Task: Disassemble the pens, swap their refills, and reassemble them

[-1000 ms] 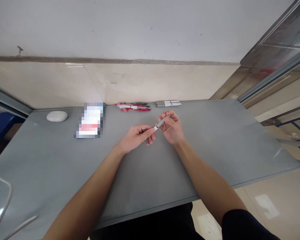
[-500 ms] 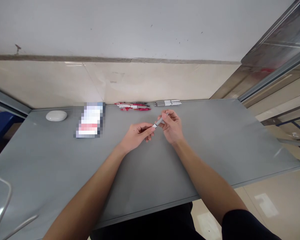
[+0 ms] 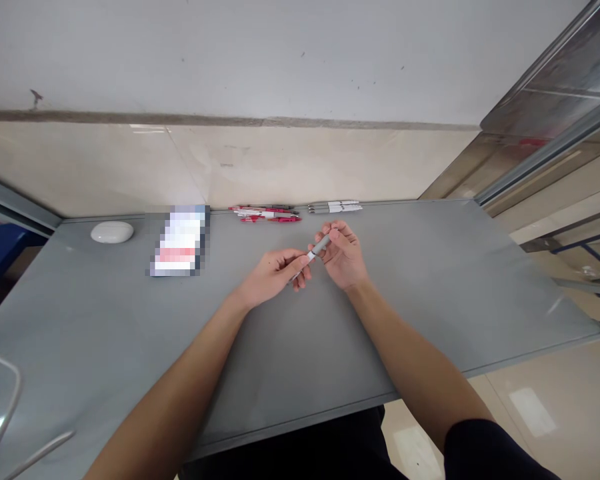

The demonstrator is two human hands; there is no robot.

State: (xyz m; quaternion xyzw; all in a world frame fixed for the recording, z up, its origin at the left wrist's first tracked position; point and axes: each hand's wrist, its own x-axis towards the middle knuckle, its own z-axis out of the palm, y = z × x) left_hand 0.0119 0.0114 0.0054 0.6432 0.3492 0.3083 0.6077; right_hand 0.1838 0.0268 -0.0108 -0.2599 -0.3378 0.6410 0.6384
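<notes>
Both hands hold one grey and white pen [image 3: 321, 245], tilted with its upper end to the right, above the middle of the table. My left hand [image 3: 274, 275] pinches the white lower part between thumb and fingers. At the grey upper end, my right hand [image 3: 346, 257] has its thumb and fingertips closed on the barrel. Beyond the hands, by the wall, lies a bunch of red, white and dark pens [image 3: 267, 213]. To its right several white pens with grey tips [image 3: 335, 207] lie side by side.
A blurred-out phone [image 3: 179, 241] lies at the back left of the grey table [image 3: 420, 267]. A white rounded object [image 3: 112, 232], perhaps a mouse, sits left of it. A pale cable or bent rod [image 3: 15, 387] is at the near left. The wall [image 3: 330, 160] borders the back edge.
More of the pen's white part shows between the hands, and its lower end now shows below my left hand. Both hands stay in nearly the same place.
</notes>
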